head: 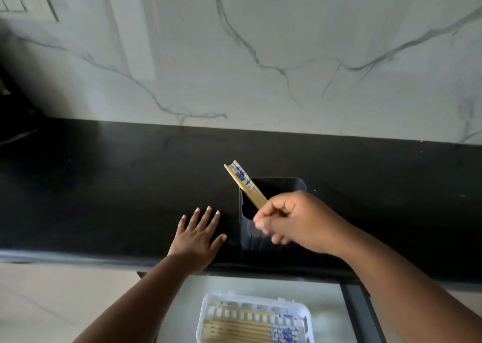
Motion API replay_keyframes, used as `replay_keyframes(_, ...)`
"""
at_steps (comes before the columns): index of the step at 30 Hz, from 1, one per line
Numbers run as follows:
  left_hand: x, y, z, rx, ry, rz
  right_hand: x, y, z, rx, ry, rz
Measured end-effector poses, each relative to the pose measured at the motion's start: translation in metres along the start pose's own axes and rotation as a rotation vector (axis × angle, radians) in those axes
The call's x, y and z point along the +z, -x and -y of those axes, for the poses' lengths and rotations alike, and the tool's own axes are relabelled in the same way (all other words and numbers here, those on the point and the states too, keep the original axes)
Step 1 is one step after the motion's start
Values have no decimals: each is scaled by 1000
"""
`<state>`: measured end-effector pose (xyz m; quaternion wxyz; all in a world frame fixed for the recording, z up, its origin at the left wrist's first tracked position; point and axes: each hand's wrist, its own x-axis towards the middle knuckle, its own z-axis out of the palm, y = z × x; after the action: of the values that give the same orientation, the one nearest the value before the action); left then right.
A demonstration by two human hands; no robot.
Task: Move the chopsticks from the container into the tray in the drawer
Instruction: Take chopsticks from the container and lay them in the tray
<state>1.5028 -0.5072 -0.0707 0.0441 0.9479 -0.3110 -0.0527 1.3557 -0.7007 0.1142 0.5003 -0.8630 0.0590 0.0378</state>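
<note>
A dark blue container (273, 186) stands on the black counter (130, 186). My right hand (294, 222) is over its front rim, shut on a small bundle of wooden chopsticks (243, 182) with blue-and-white tops that slant up to the left. My left hand (197, 235) rests flat on the counter just left of the container, fingers spread. Below the counter edge, a white slotted tray (208, 308) lies in the open drawer (326, 303) with several chopsticks (240, 329) lying side by side in it, blue ends to the right.
A white marble backsplash (260, 55) rises behind the counter. A switch plate (23, 1) is on the wall at the top left. Pale floor tiles (52, 303) show left of the drawer.
</note>
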Motion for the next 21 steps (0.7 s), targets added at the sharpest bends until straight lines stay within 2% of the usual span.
replay_keyframes(2,-2,-1,-1,-4,5,13,-8,-16,2,-4,64,-175)
replay_keyframes(5,-5,-2,0,1,29,47,-6,-39,-7,63,263,-276)
replay_keyframes(10,-7,-3,0,14,39,85,14,-62,-15,238,544,-295)
replay_keyframes(15,-6,-5,2,15,39,110,28,-77,-7,266,828,-287)
replay_keyframes(21,-5,-7,3,22,41,111,24,-81,-12,224,770,-302)
